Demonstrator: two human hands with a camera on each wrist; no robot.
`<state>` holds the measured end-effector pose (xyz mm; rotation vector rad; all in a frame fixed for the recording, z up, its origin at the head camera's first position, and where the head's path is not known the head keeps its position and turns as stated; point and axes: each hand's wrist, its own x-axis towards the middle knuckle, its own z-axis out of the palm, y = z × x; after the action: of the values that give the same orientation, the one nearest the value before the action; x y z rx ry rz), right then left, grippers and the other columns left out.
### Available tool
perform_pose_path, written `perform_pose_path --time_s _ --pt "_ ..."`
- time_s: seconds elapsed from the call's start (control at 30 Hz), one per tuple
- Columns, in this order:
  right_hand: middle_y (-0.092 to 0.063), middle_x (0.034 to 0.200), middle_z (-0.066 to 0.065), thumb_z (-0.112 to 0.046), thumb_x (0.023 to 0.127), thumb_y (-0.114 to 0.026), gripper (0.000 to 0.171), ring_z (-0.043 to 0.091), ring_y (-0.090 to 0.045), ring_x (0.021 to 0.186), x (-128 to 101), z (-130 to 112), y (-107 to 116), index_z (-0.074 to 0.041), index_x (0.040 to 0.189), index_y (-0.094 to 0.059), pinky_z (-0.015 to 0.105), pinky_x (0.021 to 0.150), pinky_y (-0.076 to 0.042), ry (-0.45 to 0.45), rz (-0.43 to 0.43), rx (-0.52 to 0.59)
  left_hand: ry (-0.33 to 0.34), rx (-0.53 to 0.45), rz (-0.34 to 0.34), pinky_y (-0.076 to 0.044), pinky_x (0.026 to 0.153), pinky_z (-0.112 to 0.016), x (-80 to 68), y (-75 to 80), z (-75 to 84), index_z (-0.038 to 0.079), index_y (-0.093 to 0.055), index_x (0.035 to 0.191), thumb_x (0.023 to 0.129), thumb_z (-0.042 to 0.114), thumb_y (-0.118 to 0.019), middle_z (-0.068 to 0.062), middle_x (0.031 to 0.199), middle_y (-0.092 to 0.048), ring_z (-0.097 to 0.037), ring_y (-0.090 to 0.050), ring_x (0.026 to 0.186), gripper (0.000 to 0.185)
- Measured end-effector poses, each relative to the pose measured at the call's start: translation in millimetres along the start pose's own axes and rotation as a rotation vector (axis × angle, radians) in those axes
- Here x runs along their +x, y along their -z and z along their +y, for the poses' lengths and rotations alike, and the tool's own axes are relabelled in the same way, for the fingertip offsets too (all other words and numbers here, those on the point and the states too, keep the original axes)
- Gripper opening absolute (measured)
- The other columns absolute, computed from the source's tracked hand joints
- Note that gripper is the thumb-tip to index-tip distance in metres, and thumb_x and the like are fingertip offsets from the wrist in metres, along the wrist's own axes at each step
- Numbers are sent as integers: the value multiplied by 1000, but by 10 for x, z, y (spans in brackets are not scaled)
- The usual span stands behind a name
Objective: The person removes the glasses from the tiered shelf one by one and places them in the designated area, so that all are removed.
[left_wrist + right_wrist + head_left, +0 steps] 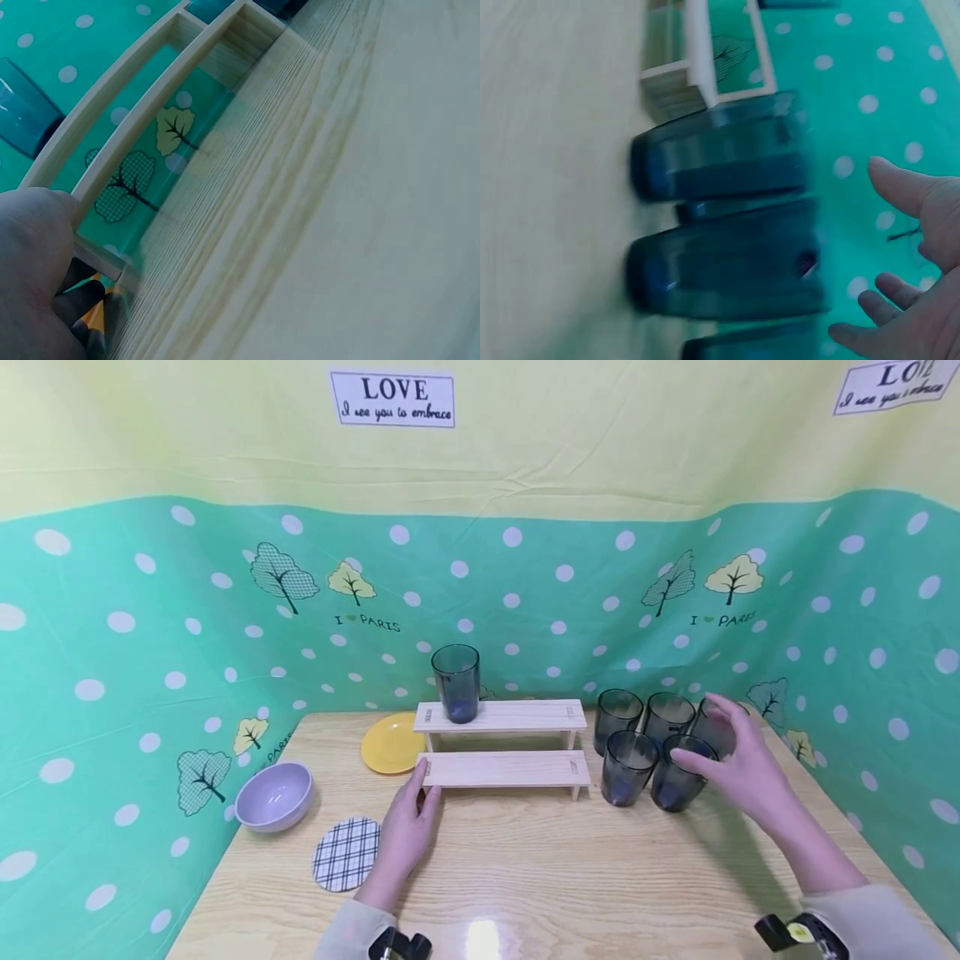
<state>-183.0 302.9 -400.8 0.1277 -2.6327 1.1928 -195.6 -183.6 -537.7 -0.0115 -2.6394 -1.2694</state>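
A two-step wooden shelf (502, 768) stands in the middle of the table. My left hand (405, 827) grips the left end of its lower step; in the left wrist view the thumb (37, 225) lies against the wood. One dark glass tumbler (457, 685) stands upright on the upper step, at its left. Several similar tumblers (628, 768) stand upright in two rows right of the shelf. My right hand (742, 768) hovers by the front right tumbler (678, 785), thumb and fingers spread. In the right wrist view a gap shows between this hand (922, 292) and the glasses.
A yellow plate (390, 745) lies left of the shelf, its right edge close to it. Further left stand a lilac bowl (274, 797) and a checked round coaster (347, 855). A polka-dot cloth (540, 602) hangs behind and beside the wooden table (540, 868).
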Motion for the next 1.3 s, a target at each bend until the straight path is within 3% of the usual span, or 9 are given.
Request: perform_pose_path --time_s 0.2,0.47,0.8,1.3 --pt "-35 169 32 -37 95 -91 111 57 -33 154 116 -356 -35 -13 177 -20 80 120 -30 50 2 24 -1 2 1 -37 127 -61 0 5 -8 19 -35 175 117 35 -58 -22 169 -46 -43 -46 154 64" --pt "-37 170 25 -37 94 -92 108 49 -33 158 283 -741 -296 -20 177 -25 77 123 -30 105 -37 72 1 4 -2 -37 127 -61 3 0 -11 21 -34 175 117 35 -58 -23 168 -48 -44 -48 153 65" --pt "-35 171 19 -28 97 -90 99 39 -34 159 476 -1038 -654 -21 176 -29 63 129 -33 179 -98 167 -16 2 9 -39 126 -62 -2 4 -9 20 -35 175 116 32 -60 -23 167 -49 -44 -49 152 65" --pt "-39 169 16 -27 95 -92 100 32 -40 155 787 -1446 -1194 -21 174 -32 54 129 -37 187 -176 252 -16 -6 13 -37 127 -61 -21 1 -2 17 -37 174 116 33 -60 -23 168 -47 -44 -47 153 64"
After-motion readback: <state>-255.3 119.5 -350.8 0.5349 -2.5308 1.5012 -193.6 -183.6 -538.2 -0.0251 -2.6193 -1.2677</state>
